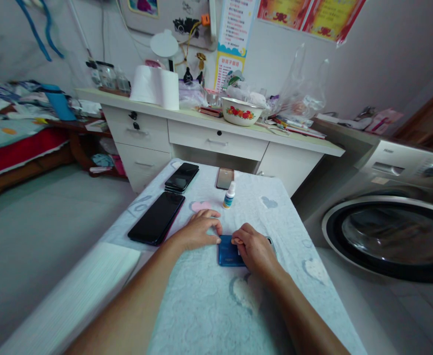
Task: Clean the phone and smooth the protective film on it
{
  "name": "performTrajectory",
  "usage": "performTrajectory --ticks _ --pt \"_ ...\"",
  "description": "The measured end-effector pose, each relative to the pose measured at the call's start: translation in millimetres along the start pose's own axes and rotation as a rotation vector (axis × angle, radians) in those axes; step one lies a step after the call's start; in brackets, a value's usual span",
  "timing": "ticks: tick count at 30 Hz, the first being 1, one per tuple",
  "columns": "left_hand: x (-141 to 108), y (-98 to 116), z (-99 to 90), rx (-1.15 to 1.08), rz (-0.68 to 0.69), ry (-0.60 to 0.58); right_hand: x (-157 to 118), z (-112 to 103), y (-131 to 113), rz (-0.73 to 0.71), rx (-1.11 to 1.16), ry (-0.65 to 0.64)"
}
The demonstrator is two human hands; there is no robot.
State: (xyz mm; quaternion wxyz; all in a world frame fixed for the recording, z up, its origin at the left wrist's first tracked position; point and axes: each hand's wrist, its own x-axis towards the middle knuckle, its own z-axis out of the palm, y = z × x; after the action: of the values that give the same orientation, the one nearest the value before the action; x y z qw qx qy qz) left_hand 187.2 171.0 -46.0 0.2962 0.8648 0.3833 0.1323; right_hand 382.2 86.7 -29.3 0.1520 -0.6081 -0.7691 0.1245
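A blue phone lies back side up on the cloth-covered table. At its left edge rests my left hand, the fingers curved and apart, with the thumb and forefinger touching the phone's corner. My right hand is closed in a fist over the back of the phone and covers its middle. A bit of something white shows under those fingers, too small to name. Just beyond the hands stands a small white spray bottle with a blue-green label.
Left of my hands lie a large black phone and a stack of phones. Another phone lies at the table's far end. Behind is a white desk bearing a flowered bowl and paper rolls. A washing machine stands right.
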Motion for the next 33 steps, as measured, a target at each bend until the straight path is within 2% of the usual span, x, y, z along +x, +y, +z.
performTrajectory --ticks 6,19,29,33 --pt "0.6 -0.1 0.2 0.004 0.005 0.000 6.0 2.7 -4.8 0.054 -0.051 0.047" --pt "0.7 -1.6 1.2 -0.010 -0.002 0.007 -8.5 -14.5 -9.7 -0.072 0.081 -0.132" --pt "0.4 -2.2 0.8 -0.005 0.010 0.000 -17.0 -19.0 -7.6 -0.201 0.146 -0.242" --pt "0.4 -1.9 0.4 -0.002 0.012 0.000 -17.6 -19.1 -7.4 -0.198 0.145 -0.243"
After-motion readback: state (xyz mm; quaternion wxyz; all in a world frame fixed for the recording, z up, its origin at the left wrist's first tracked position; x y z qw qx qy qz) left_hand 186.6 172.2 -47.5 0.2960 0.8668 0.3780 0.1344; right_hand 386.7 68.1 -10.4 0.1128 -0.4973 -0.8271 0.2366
